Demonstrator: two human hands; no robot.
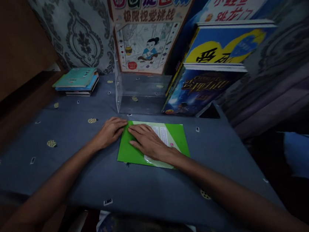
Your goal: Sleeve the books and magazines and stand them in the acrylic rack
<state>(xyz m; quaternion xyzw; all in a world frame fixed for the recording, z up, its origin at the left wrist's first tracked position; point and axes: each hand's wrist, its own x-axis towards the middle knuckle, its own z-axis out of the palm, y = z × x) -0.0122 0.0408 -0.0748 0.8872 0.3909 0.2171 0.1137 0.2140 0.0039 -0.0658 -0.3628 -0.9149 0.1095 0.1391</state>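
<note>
A thin green book (126, 149) with a pale diagonal band lies flat and closed on the cloth-covered table. My right hand (150, 143) rests palm down across it, the fingers stretched toward its upper left part and hiding some of the cover. At the book's upper left corner is my left hand (112, 132). Its fingers are extended and close together, with the tips touching the corner or just beside it, and its palm faces the table. Neither hand grips anything.
A clear acrylic rack (144, 104) stands behind the book, holding a picture book (148, 62) and several upright books, a dark blue one (196, 92) in front. Back left lies a small stack of books (76, 80). Patterned curtain (81, 35) hangs behind; the table's front edge is near my body.
</note>
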